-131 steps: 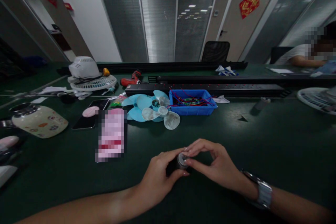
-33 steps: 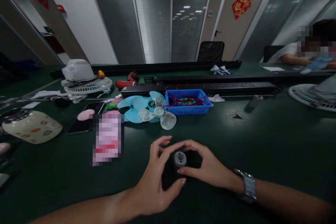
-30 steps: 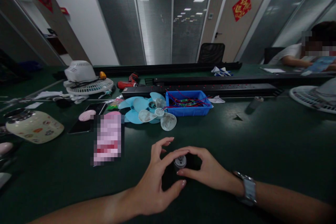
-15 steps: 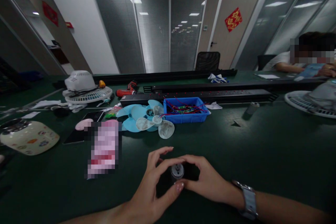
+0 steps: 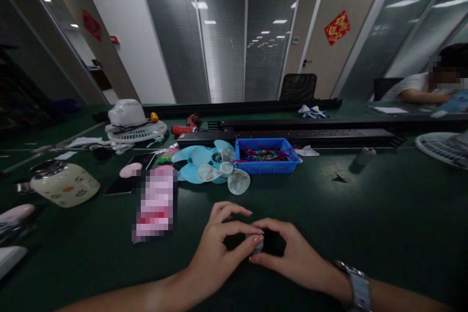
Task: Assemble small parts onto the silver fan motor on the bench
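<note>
Low over the green table, a small round metal part (image 5: 260,247), with the look of a little motor, sits between both hands. My left hand (image 5: 219,248) pinches its top with thumb and index finger, the other fingers held curved away. From the right, my right hand (image 5: 298,253) curls thumb and forefinger around its side, and a watch is on that wrist. The fingers cover most of the part. Beyond the hands lie light blue fan blades (image 5: 197,157) and a greyish fan blade (image 5: 239,182).
Behind the blades stands a blue bin (image 5: 266,165) of wires and circuit boards. A metal cylinder (image 5: 365,155) stands at right. A pink pouch (image 5: 156,204), a phone-like black tablet (image 5: 120,186) and a cream kettle (image 5: 69,185) lie left. Another person (image 5: 417,88) sits far right.
My left thumb and index finger have closed together over the metal part, covering its top face. My right fingers stay around it. The view has turned slightly left.
</note>
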Available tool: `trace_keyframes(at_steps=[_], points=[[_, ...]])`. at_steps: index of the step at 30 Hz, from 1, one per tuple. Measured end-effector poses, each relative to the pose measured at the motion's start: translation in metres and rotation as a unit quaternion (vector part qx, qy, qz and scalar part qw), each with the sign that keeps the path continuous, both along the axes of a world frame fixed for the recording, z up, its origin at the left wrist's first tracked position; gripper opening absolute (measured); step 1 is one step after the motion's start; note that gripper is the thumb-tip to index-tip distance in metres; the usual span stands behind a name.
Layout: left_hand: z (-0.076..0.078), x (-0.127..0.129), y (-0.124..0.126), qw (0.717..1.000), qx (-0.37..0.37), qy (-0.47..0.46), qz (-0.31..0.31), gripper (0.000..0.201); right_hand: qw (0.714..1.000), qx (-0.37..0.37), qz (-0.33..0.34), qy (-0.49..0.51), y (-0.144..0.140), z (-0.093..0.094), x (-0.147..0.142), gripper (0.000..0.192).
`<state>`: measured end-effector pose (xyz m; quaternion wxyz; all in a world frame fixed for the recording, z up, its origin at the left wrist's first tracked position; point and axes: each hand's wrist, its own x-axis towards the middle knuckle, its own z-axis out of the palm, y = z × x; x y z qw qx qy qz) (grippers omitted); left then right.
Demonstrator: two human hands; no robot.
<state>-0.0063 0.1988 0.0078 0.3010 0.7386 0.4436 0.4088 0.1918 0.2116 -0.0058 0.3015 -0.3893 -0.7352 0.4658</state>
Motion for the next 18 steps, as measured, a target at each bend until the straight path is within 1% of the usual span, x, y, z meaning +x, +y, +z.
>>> trace_keyframes(at_steps=[4,6,8,10,13,16,18], points=[[0.011,-0.005,-0.001,1.000,0.020,-0.015,0.009,0.011,1.000,-0.004,-0.006,-0.012,0.001,0.000,-0.001,0.044],[0.015,-0.015,-0.003,1.000,0.024,-0.001,0.008,0.012,1.000,0.001,-0.001,-0.014,0.001,0.003,-0.001,0.041],[0.016,-0.028,-0.004,0.999,0.018,0.031,0.007,0.013,1.000,0.004,0.003,-0.020,0.001,0.007,-0.001,0.039],[0.012,-0.041,-0.005,0.998,0.006,0.064,0.013,0.016,1.000,0.004,0.007,-0.030,0.001,0.011,-0.001,0.039],[0.001,-0.056,-0.005,0.994,-0.009,0.103,0.035,0.018,0.999,0.004,0.013,-0.043,0.001,0.013,0.000,0.038],[-0.010,-0.061,-0.004,0.989,-0.015,0.142,0.039,0.017,0.999,0.002,0.014,-0.047,0.000,0.012,0.000,0.038],[-0.014,-0.061,-0.004,0.986,-0.019,0.164,0.033,0.017,0.999,0.003,0.014,-0.050,0.000,0.011,0.000,0.038]])
